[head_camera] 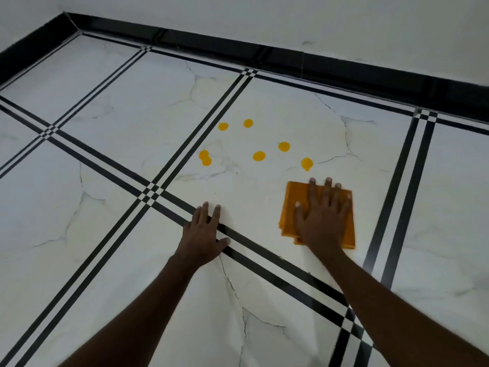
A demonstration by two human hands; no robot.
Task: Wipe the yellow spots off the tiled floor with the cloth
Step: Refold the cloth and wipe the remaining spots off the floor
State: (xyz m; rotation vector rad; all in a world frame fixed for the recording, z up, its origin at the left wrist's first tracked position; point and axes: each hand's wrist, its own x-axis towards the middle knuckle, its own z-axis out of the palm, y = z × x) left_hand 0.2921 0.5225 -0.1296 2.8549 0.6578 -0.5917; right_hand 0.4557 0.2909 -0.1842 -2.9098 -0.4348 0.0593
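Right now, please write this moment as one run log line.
right hand: flat on orange cloth | left hand: flat on tiled floor | yellow spots: unwiped, beyond cloth

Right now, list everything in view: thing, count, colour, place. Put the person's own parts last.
yellow spots: six, one a double blob, yellow, clustered on the middle tile beyond the cloth
cloth: one, orange, folded flat on that same tile, near the spots
tiled floor: white marbled tiles with black stripe borders
skirting: one black band along the wall foot
wall: white, far side
left hand: flat on the floor, across a stripe
right hand: pressed flat on the cloth
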